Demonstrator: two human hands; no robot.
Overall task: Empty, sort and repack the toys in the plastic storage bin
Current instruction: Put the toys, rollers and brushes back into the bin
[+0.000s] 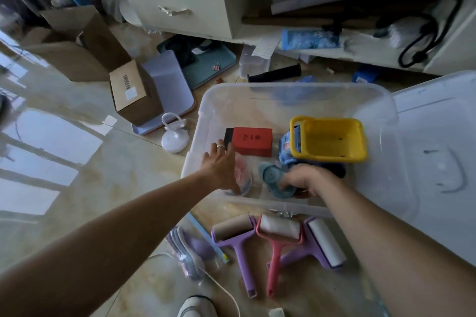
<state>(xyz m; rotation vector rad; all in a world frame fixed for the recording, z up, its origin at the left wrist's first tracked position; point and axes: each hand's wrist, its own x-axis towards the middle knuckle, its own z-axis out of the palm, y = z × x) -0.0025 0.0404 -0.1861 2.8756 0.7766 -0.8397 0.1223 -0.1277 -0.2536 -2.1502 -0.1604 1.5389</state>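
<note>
**Both hands in bin, R on teal disc piece**

Fingers of R hand curled down round a teal disc-shaped toy at near wall of clear plastic storage bin; grip looks closed on it, though fingertips partly hidden by the toy. L hand reaches in over bin's left wall, fingers fairly straight and together, ring on one finger; tips sit at the black block, palm over a clear round dish w/ pinkish content. Can't tell if L hand actually touches the dish.

Inside bin, ref = bin:
- red block, mid-left, touching black block on its left side; handwritten marks on top face.
- toy truck w/ yellow tipper bed and blue cab, centre-right, just beside R hand, cab toward red block.
- teal toy at near wall, between dish and truck.

Outside bin:
- lid, translucent, right of bin, touching/overlapping its right side.
- three rollers just beyond near wall, on floor: purple, pink, purple w/ white roll; handles point away from bin.
- bag of purple pieces, left of rollers.
- white round hook-type item, just left of bin.
- cardboard box on a lilac tray, further left/back.
- white shelf unit behind bin, cluttered.
</note>
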